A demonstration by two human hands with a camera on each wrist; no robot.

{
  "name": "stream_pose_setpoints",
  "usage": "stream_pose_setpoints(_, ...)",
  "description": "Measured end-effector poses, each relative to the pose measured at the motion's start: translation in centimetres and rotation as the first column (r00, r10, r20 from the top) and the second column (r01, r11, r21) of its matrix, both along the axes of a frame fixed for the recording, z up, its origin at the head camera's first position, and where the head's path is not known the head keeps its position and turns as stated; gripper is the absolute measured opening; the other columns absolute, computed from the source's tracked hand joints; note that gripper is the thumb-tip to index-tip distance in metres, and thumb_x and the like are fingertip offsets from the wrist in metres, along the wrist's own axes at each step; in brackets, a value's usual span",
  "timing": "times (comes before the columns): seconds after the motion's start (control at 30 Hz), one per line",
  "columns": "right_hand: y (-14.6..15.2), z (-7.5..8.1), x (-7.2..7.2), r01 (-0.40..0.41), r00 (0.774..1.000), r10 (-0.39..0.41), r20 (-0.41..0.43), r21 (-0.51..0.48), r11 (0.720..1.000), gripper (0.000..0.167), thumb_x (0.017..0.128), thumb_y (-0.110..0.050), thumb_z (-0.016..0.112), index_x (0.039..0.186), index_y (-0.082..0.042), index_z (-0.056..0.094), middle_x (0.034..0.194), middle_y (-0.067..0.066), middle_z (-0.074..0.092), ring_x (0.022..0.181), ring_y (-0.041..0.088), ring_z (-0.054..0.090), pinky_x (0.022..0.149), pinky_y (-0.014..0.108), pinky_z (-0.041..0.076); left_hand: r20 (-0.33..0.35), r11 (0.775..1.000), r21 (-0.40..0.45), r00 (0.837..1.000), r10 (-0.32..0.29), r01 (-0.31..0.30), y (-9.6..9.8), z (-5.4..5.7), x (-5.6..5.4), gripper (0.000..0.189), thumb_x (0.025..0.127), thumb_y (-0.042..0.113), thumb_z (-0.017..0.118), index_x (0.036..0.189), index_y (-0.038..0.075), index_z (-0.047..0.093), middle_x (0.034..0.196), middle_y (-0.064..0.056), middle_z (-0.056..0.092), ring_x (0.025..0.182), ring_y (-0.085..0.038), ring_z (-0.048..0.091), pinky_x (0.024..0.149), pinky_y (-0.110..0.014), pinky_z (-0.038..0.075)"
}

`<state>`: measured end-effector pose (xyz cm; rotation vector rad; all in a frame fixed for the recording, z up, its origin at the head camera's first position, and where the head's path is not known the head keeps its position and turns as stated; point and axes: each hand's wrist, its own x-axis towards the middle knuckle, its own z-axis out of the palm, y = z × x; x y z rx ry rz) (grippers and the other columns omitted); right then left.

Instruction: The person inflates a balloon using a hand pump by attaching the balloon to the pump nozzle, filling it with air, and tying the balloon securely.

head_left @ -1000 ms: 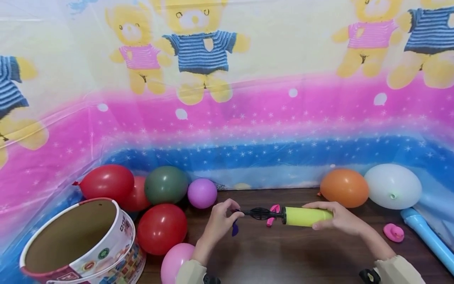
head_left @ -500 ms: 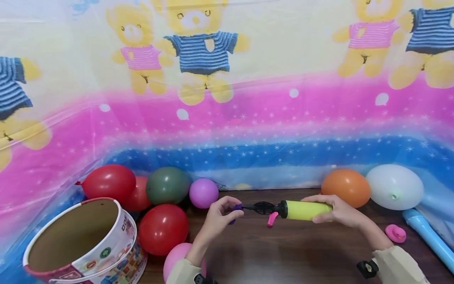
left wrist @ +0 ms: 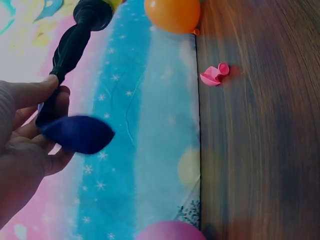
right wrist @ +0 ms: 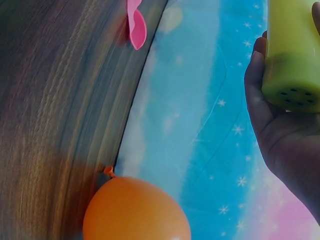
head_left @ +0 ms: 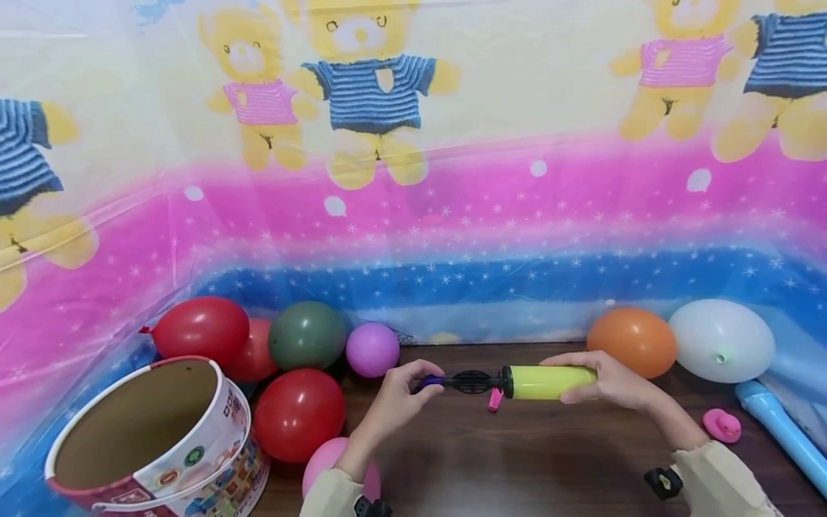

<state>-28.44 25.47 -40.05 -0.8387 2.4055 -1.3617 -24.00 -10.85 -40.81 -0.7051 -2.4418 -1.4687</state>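
A yellow balloon pump [head_left: 549, 383] with a black nozzle end is held level above the table. My right hand [head_left: 610, 384] grips its yellow barrel, and the right wrist view shows the holed end of the barrel [right wrist: 295, 90] near the palm. My left hand [head_left: 403, 395] pinches the neck of a limp dark purple balloon [left wrist: 80, 134] at the nozzle tip, thumb against fingers. In the left wrist view the balloon's body hangs loose below the fingers. Beneath the pump, a flat pink balloon [head_left: 495, 400] lies on the table, partly hidden in the head view.
Left of the hands stand a paper bucket [head_left: 226, 445] and several inflated balloons, among them a red one [head_left: 299, 415] and a purple one [head_left: 372, 350]. An orange balloon [head_left: 632, 342], a white balloon [head_left: 721, 340], a pink rubber duck [head_left: 721, 426] and a light-blue tube [head_left: 785, 431] are at the right.
Both hands have come up slightly, and the pump has shifted a little left. The purple balloon has moved from hanging below the left fingers to the nozzle tip.
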Motion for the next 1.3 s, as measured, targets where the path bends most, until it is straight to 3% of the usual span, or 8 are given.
stream_pose_setpoints(0.2,-0.2,0.4,0.0,0.008,0.999,-0.007,0.051,-0.03,1.0,0.054,0.083,-0.015,0.073,0.133,-0.003,0.056,0.096,0.012,0.063,0.08,0.013,0.058,0.066,0.03,0.052,-0.118,0.997,-0.082,0.993,0.004,-0.014,0.3,0.7,0.2,0.016,0.086,0.002,0.07,0.102,0.003,0.068,0.095,-0.011,0.072,0.076,-0.013,0.061,0.073,-0.027,0.057)
stream_pose_setpoints(0.53,-0.3,0.0,0.5,-0.02,0.993,0.032,0.118,-0.097,0.995,0.052,0.089,-0.013,0.065,0.136,0.005,0.051,0.098,0.004,0.064,0.082,0.01,0.058,0.068,0.03,0.054,-0.018,1.0,-0.023,1.0,-0.002,0.001,-0.2,0.8,0.5,0.015,0.088,0.009,0.071,0.102,0.006,0.069,0.092,-0.011,0.072,0.071,-0.005,0.057,0.064,-0.02,0.053)
stream_pose_setpoints(0.73,-0.2,-0.1,0.6,-0.015,0.992,0.027,0.126,-0.101,0.995,0.051,0.089,-0.012,0.064,0.136,0.004,0.051,0.102,0.009,0.062,0.084,0.011,0.058,0.069,0.031,0.055,0.05,1.0,0.006,0.998,-0.026,0.026,-0.3,1.1,0.6,0.017,0.09,0.01,0.069,0.106,0.005,0.069,0.095,-0.014,0.072,0.073,-0.014,0.06,0.064,-0.02,0.052)
stream_pose_setpoints(0.93,-0.5,0.0,0.6,-0.035,0.992,0.047,0.121,-0.093,0.995,0.051,0.09,-0.014,0.063,0.136,0.005,0.051,0.101,0.013,0.062,0.082,0.013,0.061,0.063,0.032,0.056,0.026,1.0,-0.007,0.999,-0.029,0.029,-0.3,1.4,0.7,0.015,0.089,0.01,0.07,0.103,0.005,0.07,0.093,-0.014,0.072,0.072,-0.017,0.061,0.065,-0.02,0.054)
stream_pose_setpoints(1.07,-0.7,-0.1,0.8,-0.064,0.987,0.079,0.137,-0.107,0.992,0.054,0.093,-0.013,0.061,0.138,0.01,0.044,0.098,0.013,0.064,0.08,0.015,0.067,0.061,0.032,0.057,-0.039,0.999,0.022,0.999,0.034,-0.033,-0.3,1.3,0.6,0.016,0.086,0.008,0.073,0.101,0.005,0.07,0.09,-0.012,0.072,0.069,-0.01,0.058,0.062,-0.021,0.052)
stream_pose_setpoints(1.13,-0.9,-0.4,0.9,-0.072,0.987,0.089,0.134,-0.125,0.99,0.055,0.094,-0.012,0.059,0.139,0.012,0.041,0.096,0.012,0.066,0.078,0.015,0.07,0.06,0.032,0.057,-0.159,0.991,0.035,0.978,0.136,-0.132,0.0,1.1,0.4,0.02,0.081,0.008,0.077,0.098,0.003,0.069,0.092,-0.012,0.069,0.074,-0.01,0.057,0.064,-0.022,0.051)
stream_pose_setpoints(1.17,-1.0,-0.5,1.0,-0.069,0.987,0.088,0.134,-0.137,0.988,0.055,0.094,-0.012,0.059,0.14,0.012,0.04,0.096,0.011,0.066,0.078,0.015,0.07,0.06,0.032,0.057,-0.228,0.979,0.045,0.952,0.204,-0.199,0.1,1.0,0.3,0.023,0.079,0.01,0.08,0.097,0.003,0.067,0.092,-0.011,0.066,0.078,-0.012,0.056,0.066,-0.023,0.05)
stream_pose_setpoints(1.3,-1.8,-1.0,1.2,-0.045,0.989,0.07,0.13,-0.188,0.981,0.056,0.095,-0.012,0.057,0.141,0.013,0.037,0.096,0.01,0.064,0.079,0.015,0.071,0.062,0.032,0.058,-0.445,0.881,0.114,0.769,0.458,-0.459,0.7,0.9,-0.2,0.035,0.07,0.02,0.087,0.082,0.002,0.059,0.082,-0.011,0.054,0.079,-0.017,0.047,0.07,-0.028,0.04)
